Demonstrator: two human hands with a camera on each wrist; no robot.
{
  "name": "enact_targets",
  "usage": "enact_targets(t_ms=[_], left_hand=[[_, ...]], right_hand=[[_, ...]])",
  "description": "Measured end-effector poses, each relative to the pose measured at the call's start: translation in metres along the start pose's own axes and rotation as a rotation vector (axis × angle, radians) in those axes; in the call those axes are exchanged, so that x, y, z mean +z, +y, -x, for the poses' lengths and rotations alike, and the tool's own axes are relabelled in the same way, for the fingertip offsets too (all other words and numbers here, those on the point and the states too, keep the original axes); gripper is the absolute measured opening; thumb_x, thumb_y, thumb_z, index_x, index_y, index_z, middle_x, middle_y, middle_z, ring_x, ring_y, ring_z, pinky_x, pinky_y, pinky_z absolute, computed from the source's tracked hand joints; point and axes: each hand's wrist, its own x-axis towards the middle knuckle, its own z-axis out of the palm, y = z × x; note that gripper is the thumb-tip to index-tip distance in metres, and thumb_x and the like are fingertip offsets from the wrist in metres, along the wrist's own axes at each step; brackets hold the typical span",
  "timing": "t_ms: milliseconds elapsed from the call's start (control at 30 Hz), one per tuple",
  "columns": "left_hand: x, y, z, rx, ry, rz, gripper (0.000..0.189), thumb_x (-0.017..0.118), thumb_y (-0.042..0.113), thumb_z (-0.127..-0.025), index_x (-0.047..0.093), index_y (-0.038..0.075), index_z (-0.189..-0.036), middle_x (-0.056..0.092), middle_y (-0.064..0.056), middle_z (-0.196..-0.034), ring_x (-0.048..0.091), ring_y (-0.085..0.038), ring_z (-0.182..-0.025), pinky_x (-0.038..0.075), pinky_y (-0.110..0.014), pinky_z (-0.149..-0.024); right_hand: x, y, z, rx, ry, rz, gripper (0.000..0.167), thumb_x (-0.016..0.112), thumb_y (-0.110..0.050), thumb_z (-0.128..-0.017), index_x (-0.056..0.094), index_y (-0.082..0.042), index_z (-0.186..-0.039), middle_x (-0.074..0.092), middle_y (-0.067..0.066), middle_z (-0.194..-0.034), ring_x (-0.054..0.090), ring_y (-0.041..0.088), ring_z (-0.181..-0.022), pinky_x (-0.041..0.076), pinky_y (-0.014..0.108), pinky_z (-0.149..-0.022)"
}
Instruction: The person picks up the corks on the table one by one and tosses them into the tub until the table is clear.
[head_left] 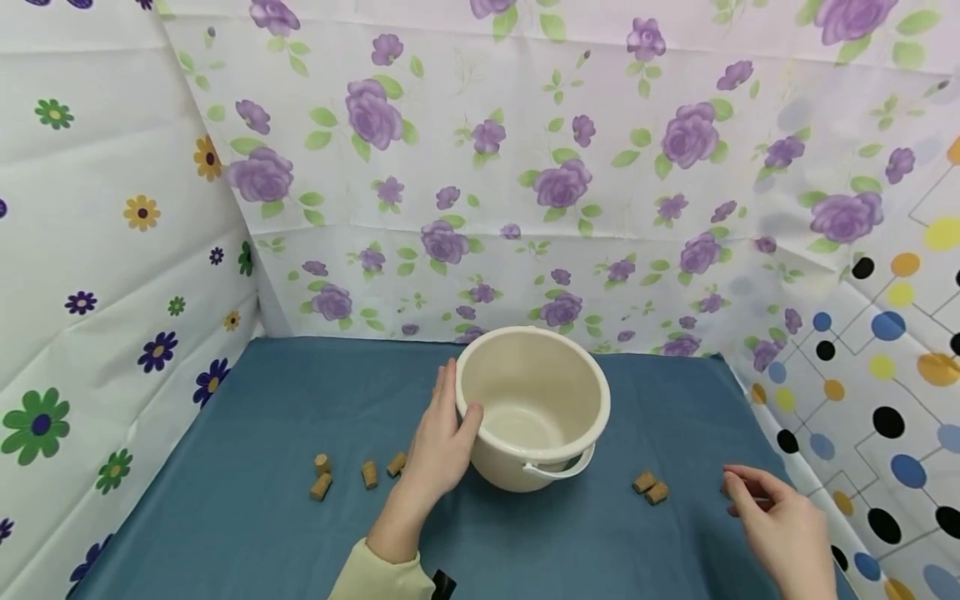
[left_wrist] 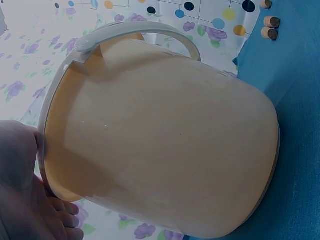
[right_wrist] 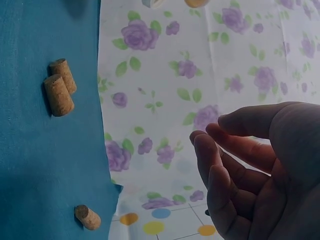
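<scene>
A cream plastic bucket [head_left: 517,467] stands upright on the blue cloth, its handle [head_left: 562,473] hanging down at the front right. My left hand [head_left: 438,450] holds the bucket's left side, thumb over the rim and fingers along the outside. The left wrist view shows the bucket's wall [left_wrist: 165,135] filling most of the picture. Over the right part of the cloth hovers my right hand [head_left: 783,521], fingers loosely bent with nothing between them. Close by its fingertips lies a cork [right_wrist: 87,217], mostly hidden in the head view. Two more corks [right_wrist: 59,96] lie together left of that hand.
Several corks [head_left: 369,474] are scattered on the cloth left of the bucket, one partly behind my left hand. A floral sheet [head_left: 562,183] closes off the back. Patterned sheets flank the blue cloth [head_left: 247,467] on both sides.
</scene>
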Motion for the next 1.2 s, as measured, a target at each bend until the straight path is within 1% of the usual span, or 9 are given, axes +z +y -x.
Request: enact_targets(t_ms=[167,333,367,567,733,900,1000,1100,1200], left_hand=[[0.001,0.000,-0.001,-0.006,0.003,-0.002,0.076,0.048,0.042,-0.113,0.011,0.016,-0.174,0.010,-0.008,-0.178,0.013,-0.026,-0.163,0.023,-0.062,-0.125],[0.002,0.002,-0.001,-0.025,-0.012,0.008,0.076,0.048,0.043,-0.113,0.011,0.018,-0.174,0.009,-0.006,-0.178,0.012,-0.024,-0.163,0.022,-0.061,-0.126],[0.002,0.002,-0.001,-0.019,-0.013,0.009,0.076,0.048,0.043,-0.113,0.011,0.017,-0.174,0.009,-0.007,-0.178,0.012,-0.025,-0.163,0.023,-0.061,-0.125],[0.003,0.003,-0.005,0.003,-0.006,0.007,0.076,0.047,0.043,-0.113,0.011,0.016,-0.174,0.010,-0.009,-0.178,0.013,-0.026,-0.163,0.023,-0.061,-0.125],[0.002,0.002,-0.005,-0.008,-0.010,0.007,0.076,0.047,0.042,-0.113,0.010,0.017,-0.174,0.009,-0.006,-0.178,0.011,-0.022,-0.163,0.022,-0.058,-0.126],[0.002,0.001,-0.004,-0.002,-0.007,0.003,0.076,0.048,0.042,-0.113,0.011,0.016,-0.174,0.010,-0.006,-0.178,0.011,-0.022,-0.163,0.022,-0.059,-0.126],[0.002,0.001,-0.003,-0.007,-0.007,-0.001,0.076,0.048,0.043,-0.113,0.011,0.016,-0.174,0.010,-0.007,-0.178,0.012,-0.023,-0.163,0.022,-0.059,-0.126],[0.001,0.001,-0.002,-0.016,-0.009,0.002,0.076,0.048,0.043,-0.113,0.010,0.017,-0.174,0.009,-0.006,-0.179,0.011,-0.024,-0.163,0.022,-0.060,-0.126],[0.000,0.001,-0.002,-0.023,-0.013,0.008,0.076,0.047,0.043,-0.113,0.009,0.017,-0.174,0.008,-0.006,-0.179,0.011,-0.024,-0.163,0.021,-0.060,-0.126]], right_hand=[[0.000,0.007,-0.010,0.015,-0.011,0.015,0.050,0.057,-0.047,-0.110,0.073,-0.006,-0.134,0.079,0.006,-0.097,0.073,0.015,-0.074,0.055,0.036,-0.058],[0.001,0.019,-0.020,0.055,-0.039,0.049,0.051,0.057,-0.045,-0.110,0.070,-0.004,-0.137,0.079,0.009,-0.096,0.074,0.022,-0.077,0.054,0.037,-0.057],[0.001,0.021,-0.022,0.062,-0.045,0.051,0.051,0.057,-0.045,-0.110,0.070,-0.003,-0.137,0.079,0.009,-0.095,0.074,0.023,-0.077,0.054,0.037,-0.057],[0.001,0.029,-0.029,0.088,-0.068,0.061,0.056,0.056,-0.049,-0.109,0.068,-0.003,-0.139,0.078,0.003,-0.089,0.071,0.021,-0.075,0.053,0.039,-0.057],[0.001,0.034,-0.034,0.111,-0.083,0.079,0.054,0.058,-0.046,-0.109,0.066,-0.002,-0.140,0.077,0.004,-0.089,0.070,0.021,-0.075,0.053,0.042,-0.059],[0.002,0.038,-0.036,0.133,-0.101,0.085,0.054,0.059,-0.044,-0.109,0.065,-0.001,-0.140,0.077,0.006,-0.089,0.070,0.023,-0.075,0.054,0.044,-0.061],[0.002,0.041,-0.038,0.131,-0.122,0.100,0.054,0.059,-0.043,-0.109,0.064,0.000,-0.141,0.077,0.007,-0.088,0.069,0.026,-0.077,0.054,0.045,-0.062],[0.002,0.043,-0.041,0.112,-0.154,0.126,0.057,0.057,-0.045,-0.109,0.063,0.001,-0.142,0.076,0.007,-0.087,0.068,0.027,-0.078,0.053,0.046,-0.063],[0.002,0.045,-0.044,0.096,-0.176,0.143,0.060,0.056,-0.047,-0.109,0.062,0.003,-0.142,0.076,0.005,-0.085,0.068,0.026,-0.077,0.054,0.046,-0.063]])
